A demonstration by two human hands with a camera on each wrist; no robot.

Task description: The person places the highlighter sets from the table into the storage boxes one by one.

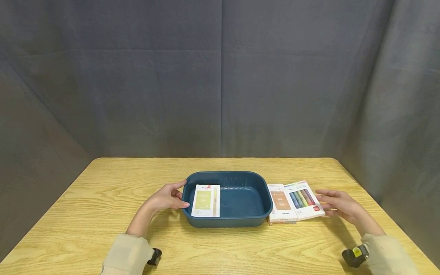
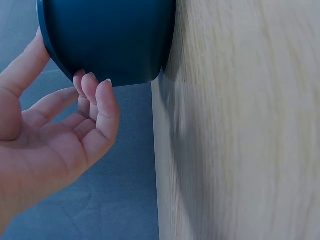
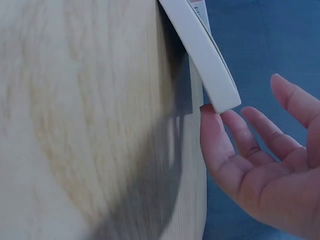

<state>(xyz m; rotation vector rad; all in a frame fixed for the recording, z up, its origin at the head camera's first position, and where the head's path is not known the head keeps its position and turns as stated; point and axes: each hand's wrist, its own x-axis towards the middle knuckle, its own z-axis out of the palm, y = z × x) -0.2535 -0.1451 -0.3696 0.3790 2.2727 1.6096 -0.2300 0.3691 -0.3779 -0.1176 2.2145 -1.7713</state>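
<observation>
My left hand [image 1: 166,196] grips the left end of a dark blue plastic basin [image 1: 225,222], its thumb at the rim. Several of its curled fingers [image 2: 106,107] touch the outer wall in the left wrist view. Inside the basin, on the left, lies a white box with a yellow-green label [image 1: 203,200]. At the right edge of a white box with a window showing coloured sticks [image 1: 304,199], my right hand [image 1: 340,204] touches with loosely spread fingers. That box is tilted, its right corner raised in the right wrist view. Beside it lies a white box with an orange-brown label [image 1: 282,202].
A wood-grain table [image 1: 227,252] carries everything. The orange-brown-labelled box lies against the basin's right end. Grey curtains [image 1: 220,84] hang behind the table and along both sides.
</observation>
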